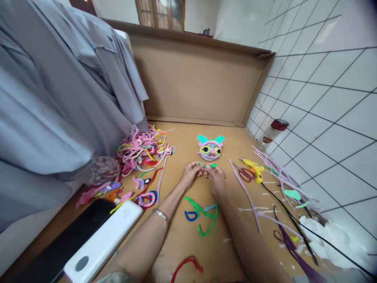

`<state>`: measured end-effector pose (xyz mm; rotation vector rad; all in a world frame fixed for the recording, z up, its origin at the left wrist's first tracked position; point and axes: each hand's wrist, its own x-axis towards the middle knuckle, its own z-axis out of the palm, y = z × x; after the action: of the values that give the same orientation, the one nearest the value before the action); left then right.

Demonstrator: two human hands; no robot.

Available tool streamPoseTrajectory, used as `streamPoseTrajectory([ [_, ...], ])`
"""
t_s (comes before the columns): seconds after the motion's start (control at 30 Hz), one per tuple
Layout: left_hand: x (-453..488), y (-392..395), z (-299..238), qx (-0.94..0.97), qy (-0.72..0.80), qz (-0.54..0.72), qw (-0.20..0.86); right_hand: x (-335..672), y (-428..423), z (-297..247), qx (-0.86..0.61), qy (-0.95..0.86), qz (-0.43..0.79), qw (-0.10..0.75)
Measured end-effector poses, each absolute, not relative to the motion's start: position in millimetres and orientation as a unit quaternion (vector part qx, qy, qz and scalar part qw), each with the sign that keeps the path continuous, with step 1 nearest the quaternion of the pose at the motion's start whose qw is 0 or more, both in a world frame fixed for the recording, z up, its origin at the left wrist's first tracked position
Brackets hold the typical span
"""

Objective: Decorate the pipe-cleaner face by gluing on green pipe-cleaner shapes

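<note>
Both hands meet at the middle of the table, pinching a short green pipe cleaner point(212, 165) between them. My left hand point(193, 172) is closed on its left end, and my right hand point(215, 175) grips it with thumb and fingers. Just beyond the fingertips sits a small craft face point(210, 149) with teal ears, yellow-rimmed black eyes and a pink border. Between my forearms lie bent green pipe cleaners point(206, 213) and a blue loop point(191, 215). A red pipe cleaner point(188, 262) curves near the front edge.
A heap of pink pipe cleaners point(141, 149) lies left, by a white power bank point(104, 239) and a black slab point(67, 232). On the right are a yellow glue gun point(255, 169), red-handled scissors point(246, 174), a purple tassel point(290, 245) and a red-lidded jar point(273, 131). Cardboard point(200, 78) stands behind.
</note>
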<state>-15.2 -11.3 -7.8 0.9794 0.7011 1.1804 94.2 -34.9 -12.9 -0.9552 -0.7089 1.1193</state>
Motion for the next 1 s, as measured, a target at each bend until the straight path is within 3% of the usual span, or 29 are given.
streamPoseTrajectory([
  [0.33, -10, -17, -10, 0.587, 0.37, 0.452, 0.561, 102, -34, -11, -0.44, -0.316, 0.46, 0.704],
  [0.6, -13, -7, -14, 0.552, 0.338, 0.429, 0.63, 107, -33, -9, -0.462, -0.355, 0.433, 0.687],
  [1.0, -13, -14, -2, 0.632, 0.379, 0.398, 0.546, 117, -32, -8, -0.447, -0.331, 0.465, 0.689],
])
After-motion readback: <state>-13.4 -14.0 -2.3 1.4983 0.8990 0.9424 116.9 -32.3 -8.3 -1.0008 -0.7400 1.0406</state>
